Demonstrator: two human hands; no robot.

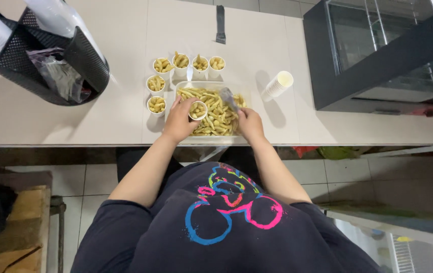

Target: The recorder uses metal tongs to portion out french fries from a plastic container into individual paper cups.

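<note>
The left hand (178,121) has its grip closed around a small white paper cup (197,109), filled with pale yellow finger-shaped snacks, holding it over the clear rectangular plastic tray (211,85) at the centre of the frame. The right hand (249,124) has its grip closed on the handle of a clear plastic scoop (227,96), whose head lies in the heap of the same yellow snacks (216,119) in the tray, just right of the held cup. 7 filled white paper cups (156,84) stand on the white counter (115,116) in a curve along the tray's left and upper sides. A stack of empty white paper cups (278,84) lies on its side right of the tray. A black mesh basket (39,60) sits in the upper left of the frame.
</note>
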